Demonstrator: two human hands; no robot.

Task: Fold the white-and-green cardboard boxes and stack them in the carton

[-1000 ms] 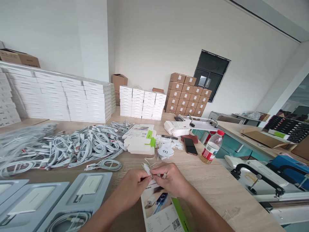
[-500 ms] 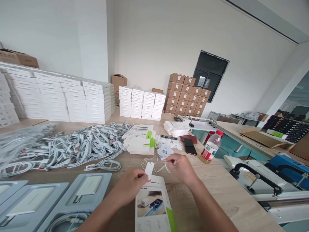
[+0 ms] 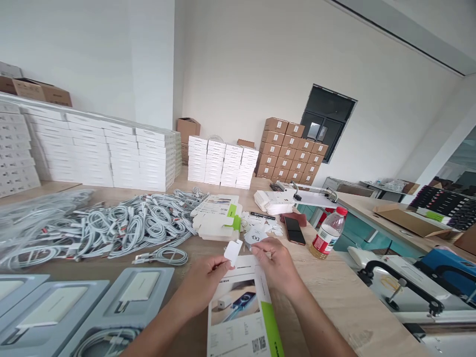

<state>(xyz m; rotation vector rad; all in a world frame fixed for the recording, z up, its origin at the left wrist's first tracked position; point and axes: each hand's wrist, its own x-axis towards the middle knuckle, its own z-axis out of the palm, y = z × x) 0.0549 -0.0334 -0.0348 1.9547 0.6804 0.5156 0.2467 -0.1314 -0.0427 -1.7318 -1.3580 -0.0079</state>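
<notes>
Coiled white cables [image 3: 111, 228] lie heaped on the light wood bench [image 3: 334, 292], with grey moulded trays [image 3: 137, 297] along its near edge. Just right of the trays, the person's left hand [image 3: 203, 290] has its grip pressed together, pinching a small white paper tag [image 3: 232, 252] above a printed green-edged leaflet [image 3: 241, 317] lying flat on the bench. The right hand [image 3: 277, 265] curls over the leaflet's top edge, just below a small white card [image 3: 255, 237]; whether its grip holds anything cannot be told. Farther right lie a phone [image 3: 294, 231] and an upright plastic bottle [image 3: 329, 233].
</notes>
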